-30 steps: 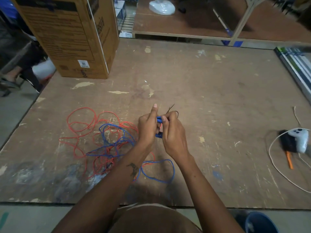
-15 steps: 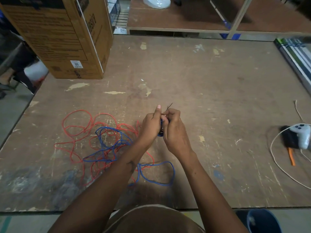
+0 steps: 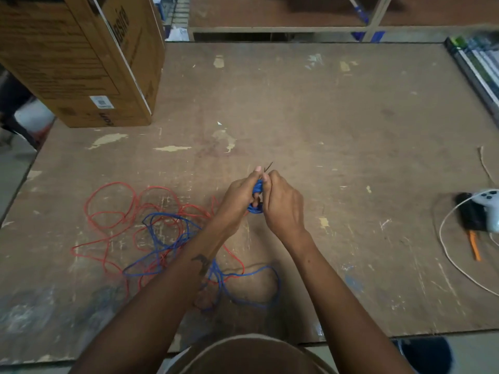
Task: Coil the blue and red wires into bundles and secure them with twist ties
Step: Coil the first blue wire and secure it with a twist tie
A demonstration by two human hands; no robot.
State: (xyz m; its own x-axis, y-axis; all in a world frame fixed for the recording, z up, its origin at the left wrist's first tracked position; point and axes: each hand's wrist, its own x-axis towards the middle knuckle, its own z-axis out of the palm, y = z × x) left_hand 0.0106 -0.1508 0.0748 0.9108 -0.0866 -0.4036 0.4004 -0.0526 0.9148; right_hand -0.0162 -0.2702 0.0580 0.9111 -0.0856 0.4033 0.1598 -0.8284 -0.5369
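Since a second ago both hands have drawn closer together, and the twist tie's loop that stood open beside the right fingers has closed down to a short dark tail.

From the head camera I see my left hand [image 3: 241, 197] curled around a small blue wire bundle [image 3: 257, 197], forefinger pointing up past it. My right hand [image 3: 283, 205] presses in against the same bundle from the other side, its fingertips pinching the twist tie [image 3: 269, 167], whose thin ends poke up just above the knuckles. The hands touch each other around the coil, held a little above the wooden table [image 3: 337, 125].

Loose blue wire [image 3: 167, 238] trails down from the bundle, under my left forearm, into a tangle on the table to the left and a wide loop near the front edge. Red wire [image 3: 113, 209] lies uncoiled in the same tangle, spreading farther left, crossing the blue in several places.

A cardboard box [image 3: 81, 58] stands at the far left corner. At the right edge I see a white controller [image 3: 488, 205] resting against a black object [image 3: 468, 211], with a white cable [image 3: 445, 238] curving around them and an orange tool [image 3: 474, 245] just in front.
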